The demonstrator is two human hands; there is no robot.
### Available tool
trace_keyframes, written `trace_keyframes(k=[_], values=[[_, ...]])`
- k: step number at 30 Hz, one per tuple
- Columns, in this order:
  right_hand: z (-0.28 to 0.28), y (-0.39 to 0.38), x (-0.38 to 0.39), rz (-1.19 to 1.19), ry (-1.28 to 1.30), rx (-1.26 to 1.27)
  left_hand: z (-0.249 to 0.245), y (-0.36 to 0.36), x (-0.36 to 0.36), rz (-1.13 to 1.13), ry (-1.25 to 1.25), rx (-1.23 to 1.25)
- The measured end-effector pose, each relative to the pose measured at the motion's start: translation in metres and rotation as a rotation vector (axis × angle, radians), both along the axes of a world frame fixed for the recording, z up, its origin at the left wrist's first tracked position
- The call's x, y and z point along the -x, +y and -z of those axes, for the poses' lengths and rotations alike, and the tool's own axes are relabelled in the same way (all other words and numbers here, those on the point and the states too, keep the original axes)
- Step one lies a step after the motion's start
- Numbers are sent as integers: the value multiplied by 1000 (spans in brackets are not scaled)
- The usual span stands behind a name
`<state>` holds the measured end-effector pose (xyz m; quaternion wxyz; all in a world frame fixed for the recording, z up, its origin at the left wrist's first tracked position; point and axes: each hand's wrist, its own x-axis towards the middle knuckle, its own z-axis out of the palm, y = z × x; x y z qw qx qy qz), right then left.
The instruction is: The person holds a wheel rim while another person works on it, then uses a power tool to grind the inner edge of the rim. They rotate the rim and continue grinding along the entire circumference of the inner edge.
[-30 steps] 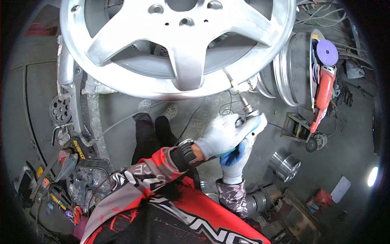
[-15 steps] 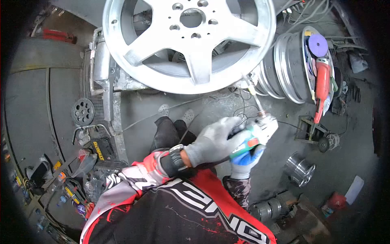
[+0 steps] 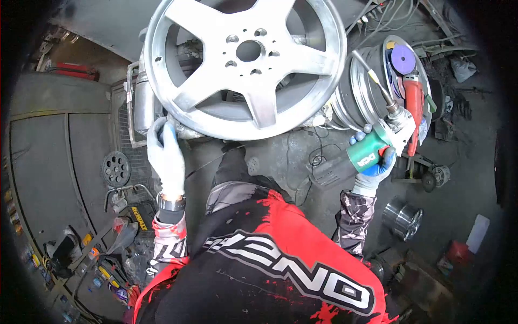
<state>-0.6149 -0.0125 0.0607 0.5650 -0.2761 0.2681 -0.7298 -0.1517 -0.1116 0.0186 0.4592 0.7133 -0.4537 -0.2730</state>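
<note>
A large silver five-spoke wheel rim [image 3: 260, 108] fills the upper middle of the view. My left hand [image 3: 166, 154], in a grey glove, is at the rim's lower left edge; its fingers are curled, and whether anything is between them is hidden. Off to the right of the rim, my right hand [image 3: 376, 167], in a grey and blue glove, is wrapped round a green power tool [image 3: 368, 154]. A thin rod [image 3: 372, 75] sticks out of the tool's metal head and points up and left, beside the rim.
More rims [image 3: 362, 89] stand on their sides at the right, with a red grinder [image 3: 414, 105] and a purple disc [image 3: 403, 59] on them. A chrome rim [image 3: 402, 220] lies on the floor at lower right. Tools and a DeWalt item [image 3: 139, 217] are at lower left.
My left hand has left the green tool and moved left to the rim's edge. My right hand has carried the tool right and up. The view has shifted, and my body has turned somewhat.
</note>
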Motion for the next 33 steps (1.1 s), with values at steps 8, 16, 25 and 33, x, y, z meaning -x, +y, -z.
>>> trace_keyframes(k=[8,16,25,33], values=[[5,-5,-25,164,41,-197,-38,-43,10,-44,-180,82],[-11,-4,-2,254,27,-47,4,-86,-27,45,-43,-69],[-12,-134,53,176,-81,35,48,-77,-37,181,-73,-108],[-3,-248,52,-73,-179,41,60,-65,-32,92,238,-309]])
